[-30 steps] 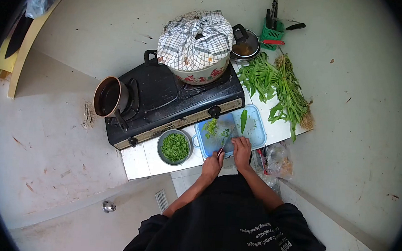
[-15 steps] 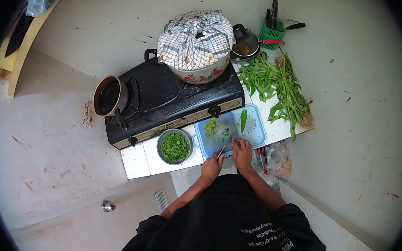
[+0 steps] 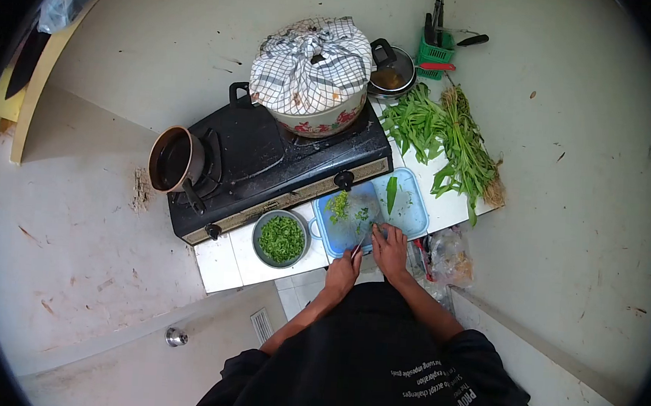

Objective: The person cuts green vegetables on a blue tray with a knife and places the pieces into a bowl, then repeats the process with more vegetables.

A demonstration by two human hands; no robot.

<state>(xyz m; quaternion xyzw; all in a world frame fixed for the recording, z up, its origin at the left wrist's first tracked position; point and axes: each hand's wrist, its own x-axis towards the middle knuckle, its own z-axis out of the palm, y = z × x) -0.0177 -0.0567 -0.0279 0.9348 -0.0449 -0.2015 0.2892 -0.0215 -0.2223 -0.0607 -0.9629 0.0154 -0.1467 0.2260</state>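
Head view: left hand (image 3: 342, 270) clenched on knife (image 3: 359, 244), right hand (image 3: 390, 247) pressing greens (image 3: 364, 216) onto blue cutting board (image 3: 415, 213). Left of both hands, bowl of chopped greens (image 3: 281, 238).

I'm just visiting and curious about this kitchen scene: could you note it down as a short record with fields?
Setting: white tiled counter with a black gas stove
Left hand: grips a knife, blade over the blue cutting board
Right hand: pressed on greens at the board's near edge
On the board: chopped greens and one whole leaf
Beside the board: metal bowl of chopped greens
On the stove: cloth-covered pot, small dark pan
Back of counter: bunch of leafy stalks
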